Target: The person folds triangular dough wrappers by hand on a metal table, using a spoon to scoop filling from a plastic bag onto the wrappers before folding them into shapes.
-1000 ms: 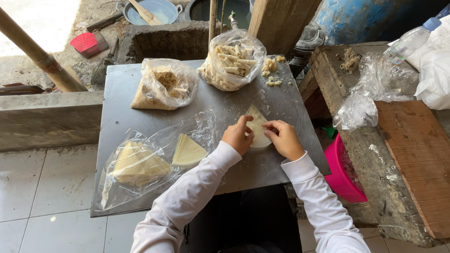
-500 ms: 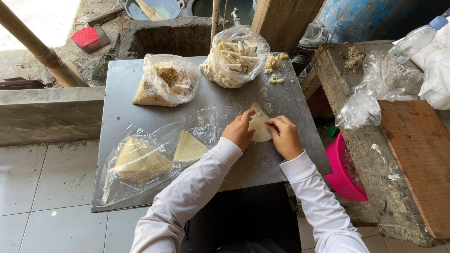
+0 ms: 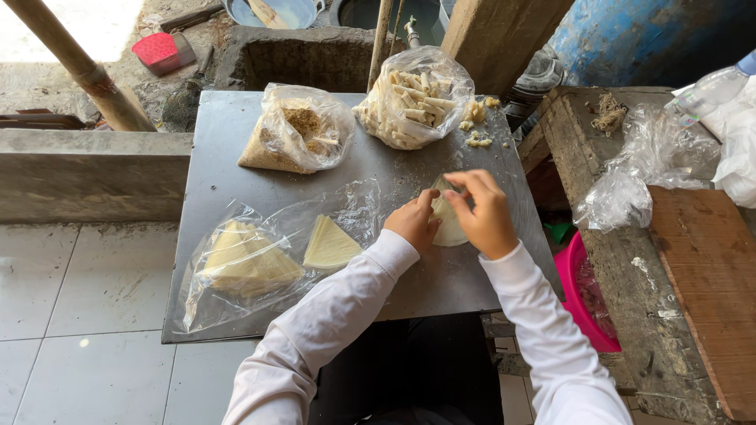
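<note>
Both of my hands work a pale, thin pastry sheet [image 3: 449, 224] on the grey metal tabletop [image 3: 228, 142]. My left hand [image 3: 413, 222] presses on its left side. My right hand [image 3: 482, 212] pinches and folds its upper edge with the fingertips. To the left lies a clear plastic bag [image 3: 260, 256] holding stacks of triangular pale sheets, one triangle [image 3: 329, 244] near its open mouth. Both arms wear white sleeves.
At the back of the tabletop stand a bag of brown crumbly filling [image 3: 298, 138] and a bag of pale sticks [image 3: 413, 98], with crumbs beside it. A wooden bench [image 3: 693, 260] with crumpled plastic [image 3: 642, 169] is at right, a pink tub [image 3: 587, 295] below, a red box [image 3: 161, 51] far left.
My right hand has lifted from lying flat on the sheet to pinching its top edge, folding it over. My left hand stays pressed on the sheet.
</note>
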